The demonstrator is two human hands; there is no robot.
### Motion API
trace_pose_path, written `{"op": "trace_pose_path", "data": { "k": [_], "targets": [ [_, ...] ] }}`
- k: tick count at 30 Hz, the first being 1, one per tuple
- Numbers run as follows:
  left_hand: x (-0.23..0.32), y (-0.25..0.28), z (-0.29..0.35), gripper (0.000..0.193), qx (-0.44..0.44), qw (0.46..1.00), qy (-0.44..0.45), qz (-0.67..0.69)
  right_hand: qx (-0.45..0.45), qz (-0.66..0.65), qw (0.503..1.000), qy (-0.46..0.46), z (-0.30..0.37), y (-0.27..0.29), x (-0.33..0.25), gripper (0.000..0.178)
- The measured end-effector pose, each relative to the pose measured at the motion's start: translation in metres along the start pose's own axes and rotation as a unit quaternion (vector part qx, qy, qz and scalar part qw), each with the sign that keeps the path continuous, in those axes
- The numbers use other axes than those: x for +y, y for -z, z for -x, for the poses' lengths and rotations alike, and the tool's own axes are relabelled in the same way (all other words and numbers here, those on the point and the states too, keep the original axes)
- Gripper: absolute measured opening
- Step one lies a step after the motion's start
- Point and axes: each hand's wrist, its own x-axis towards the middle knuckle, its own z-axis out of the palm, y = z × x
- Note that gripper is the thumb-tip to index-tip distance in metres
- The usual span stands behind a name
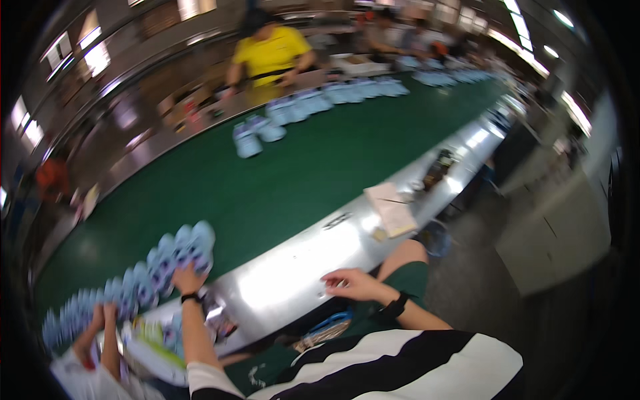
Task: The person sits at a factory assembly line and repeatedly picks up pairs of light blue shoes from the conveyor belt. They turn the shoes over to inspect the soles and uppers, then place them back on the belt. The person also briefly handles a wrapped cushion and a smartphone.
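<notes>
A row of pale blue shoes (137, 283) with purple insides runs along the near left of the green belt. At the row's right end, my left hand (189, 278) has its fingers closed on the edge of a pale blue shoe (199, 248); its fingertips are partly hidden among the shoes. My right hand (353, 285) hovers over the near edge of the metal ledge (287, 267), its fingers loosely bent and apart, with nothing visible in them. Motion blur softens both hands.
A person in yellow (275, 57) stands across the green belt (280, 173), behind more pale blue shoes (313, 101). At the lower left, a co-worker's hands (103, 313) reach into the near row. Papers (392, 210) and a dark object (439, 168) lie on the ledge.
</notes>
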Motion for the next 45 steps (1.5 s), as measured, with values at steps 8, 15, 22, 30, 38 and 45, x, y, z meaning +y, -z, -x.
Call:
{"op": "trace_pose_path", "data": {
  "k": [8,15,22,30,38,45],
  "targets": [
    [0.041,-0.01,-0.028,0.051,0.053,0.997,-0.027,0.041,0.113,0.063,0.988,-0.078,0.035,0.032,0.046,0.04],
    [0.124,0.064,0.105,0.062,-0.061,0.985,-0.131,0.096,0.042,0.092,0.995,-0.019,-0.032,-0.025,0.07,0.055],
    [0.167,0.021,0.246,0.049,-0.036,0.885,-0.025,0.463,0.001,0.168,0.981,-0.092,-0.032,-0.069,0.098,0.063],
    [0.174,0.011,0.232,0.063,-0.154,0.847,0.039,0.507,0.088,0.023,0.988,-0.123,-0.048,-0.07,0.101,0.073],
    [0.19,0.028,0.222,0.065,-0.152,0.795,-0.002,0.587,-0.067,-0.342,0.933,-0.095,-0.039,-0.056,0.086,0.055],
    [0.174,0.045,0.217,0.067,-0.175,0.617,-0.067,0.765,-0.065,-0.44,0.895,-0.035,-0.042,-0.068,0.059,0.058]
  ]
}}
